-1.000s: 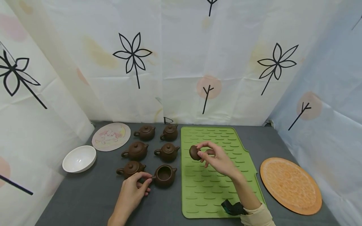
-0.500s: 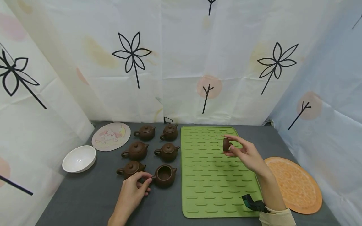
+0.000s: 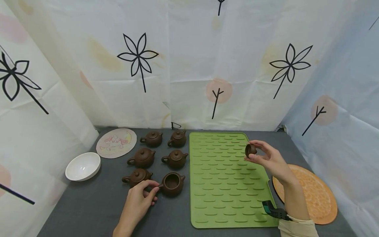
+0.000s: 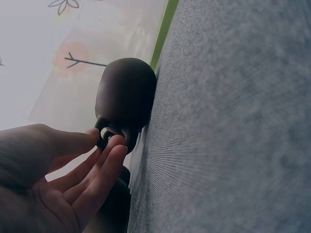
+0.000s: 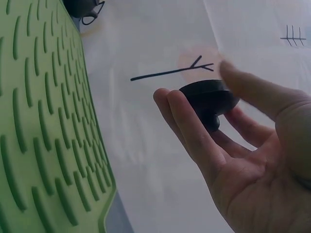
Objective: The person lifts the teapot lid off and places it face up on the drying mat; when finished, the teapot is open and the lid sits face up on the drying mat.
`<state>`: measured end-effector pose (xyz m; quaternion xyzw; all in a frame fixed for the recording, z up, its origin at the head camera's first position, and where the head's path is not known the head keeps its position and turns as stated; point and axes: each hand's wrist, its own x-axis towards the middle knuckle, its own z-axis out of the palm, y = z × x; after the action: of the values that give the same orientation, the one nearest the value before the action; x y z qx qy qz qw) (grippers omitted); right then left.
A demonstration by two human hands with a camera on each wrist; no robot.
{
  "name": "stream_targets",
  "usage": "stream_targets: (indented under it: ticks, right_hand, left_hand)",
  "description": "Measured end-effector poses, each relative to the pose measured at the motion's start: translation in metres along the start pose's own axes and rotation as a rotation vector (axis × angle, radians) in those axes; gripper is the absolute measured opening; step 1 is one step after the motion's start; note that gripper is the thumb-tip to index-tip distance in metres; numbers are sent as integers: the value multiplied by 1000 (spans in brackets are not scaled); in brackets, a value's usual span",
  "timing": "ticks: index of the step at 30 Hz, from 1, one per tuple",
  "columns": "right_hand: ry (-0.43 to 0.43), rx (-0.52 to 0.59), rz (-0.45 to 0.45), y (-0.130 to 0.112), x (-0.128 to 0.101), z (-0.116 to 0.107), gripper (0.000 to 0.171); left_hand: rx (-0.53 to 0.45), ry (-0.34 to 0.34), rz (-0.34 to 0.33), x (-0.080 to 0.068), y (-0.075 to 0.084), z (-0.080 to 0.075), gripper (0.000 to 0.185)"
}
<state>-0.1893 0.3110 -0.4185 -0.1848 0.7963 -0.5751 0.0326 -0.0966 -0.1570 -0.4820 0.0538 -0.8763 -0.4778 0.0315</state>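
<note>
My right hand [image 3: 266, 157] pinches a small brown teapot lid [image 3: 250, 150] in the air above the right part of the green ribbed mat [image 3: 225, 197]. The right wrist view shows the lid [image 5: 209, 99] held between thumb and fingertips. My left hand [image 3: 139, 197] rests on the grey table and pinches the handle of an open, lidless brown teapot [image 3: 172, 184]. In the left wrist view my fingers [image 4: 109, 145] close on that teapot's [image 4: 127, 94] handle.
Several more lidded brown teapots [image 3: 142, 158] stand in two columns behind the open one. A white bowl [image 3: 83, 166] and a pink round coaster [image 3: 116, 143] lie at the left. An orange round mat [image 3: 314, 194] lies at the right. Patterned curtains surround the table.
My right hand carried the lid from beside the teapots rightward across the green mat to its right side. The left hand stayed on the open teapot's handle.
</note>
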Motion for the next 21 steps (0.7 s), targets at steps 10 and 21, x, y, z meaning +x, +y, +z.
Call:
stream_targets:
  ticks: [10,21]
  right_hand:
    - [-21,-42,38,17,-10,-17,56]
    - [-99,-106,172,39,-16,-28,64]
  left_hand:
    - [2,-6,-13,-1,1,-2,9]
    - [1,-15,-22,0,1,-1,10]
